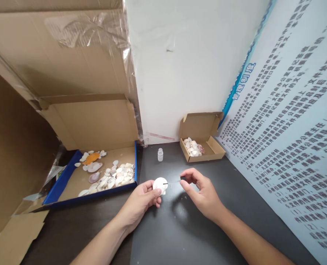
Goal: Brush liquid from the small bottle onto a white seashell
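My left hand [145, 198] is closed on the edge of a white scallop-like shell [160, 184], thumb on the near side. Between the thumb and fingers of my right hand [198, 187] is the black cap of a brush applicator [183, 178]. Its thin pale stem reaches left, and the dark brush tip appears to meet the shell's face. Behind the hands a small clear bottle [160, 155] with a white label stands upright, with no cap on it.
At the left lies an open blue-edged cardboard box [66, 189] with several shells, one orange. A smaller open cardboard box [204, 159] with pale shells stands back right. A white wall [180, 81] and a printed board [296, 110] bound the dark table [207, 235].
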{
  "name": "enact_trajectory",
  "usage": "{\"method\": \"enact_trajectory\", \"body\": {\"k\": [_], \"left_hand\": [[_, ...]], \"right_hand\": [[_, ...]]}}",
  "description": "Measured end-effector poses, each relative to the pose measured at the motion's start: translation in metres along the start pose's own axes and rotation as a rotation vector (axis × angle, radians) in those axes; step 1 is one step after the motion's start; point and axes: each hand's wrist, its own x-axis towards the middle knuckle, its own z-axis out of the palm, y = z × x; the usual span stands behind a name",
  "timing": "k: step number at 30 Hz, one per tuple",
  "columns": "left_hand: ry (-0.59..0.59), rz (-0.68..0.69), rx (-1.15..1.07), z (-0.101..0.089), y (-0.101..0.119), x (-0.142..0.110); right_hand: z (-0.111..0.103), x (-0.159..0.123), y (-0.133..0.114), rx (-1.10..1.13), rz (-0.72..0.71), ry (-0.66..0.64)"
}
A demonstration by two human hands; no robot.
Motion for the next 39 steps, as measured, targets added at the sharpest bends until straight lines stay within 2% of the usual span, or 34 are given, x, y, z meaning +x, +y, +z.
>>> {"method": "enact_trajectory", "body": {"k": [7,12,17,22,28,33,37,39], "left_hand": [[-0.005,-0.023,-0.099,-0.0027,-0.0017,0.0013],[0.027,-0.049,-0.015,-0.0050,-0.0024,0.0031],[0.072,-0.039,0.025,-0.0003,0.0001,0.0008],[0.053,-0.024,0.040,-0.0001,-0.0016,0.0009],[0.015,-0.019,0.059,-0.0028,-0.0035,0.0014],[0.023,-0.016,0.082,-0.0021,-0.0028,-0.0006],[0.020,-0.016,0.082,-0.0016,-0.0028,-0.0010],[0.022,-0.018,0.084,-0.0015,-0.0029,-0.0010]], "right_hand": [[-0.0012,-0.0017,0.0017,-0.064,-0.015,-0.045],[-0.0038,-0.0005,0.0009,-0.100,-0.009,0.029],[-0.0010,-0.0017,0.0008,-0.095,-0.089,-0.063],[-0.0024,-0.0012,0.0008,-0.111,-0.020,0.021],[-0.0022,-0.0031,-0.0001,-0.069,-0.057,-0.073],[-0.0031,-0.0010,0.0007,-0.107,0.001,0.026],[-0.0037,-0.0028,0.0007,-0.047,-0.049,-0.074],[-0.0039,-0.0037,0.0003,-0.083,-0.043,-0.057]]}}
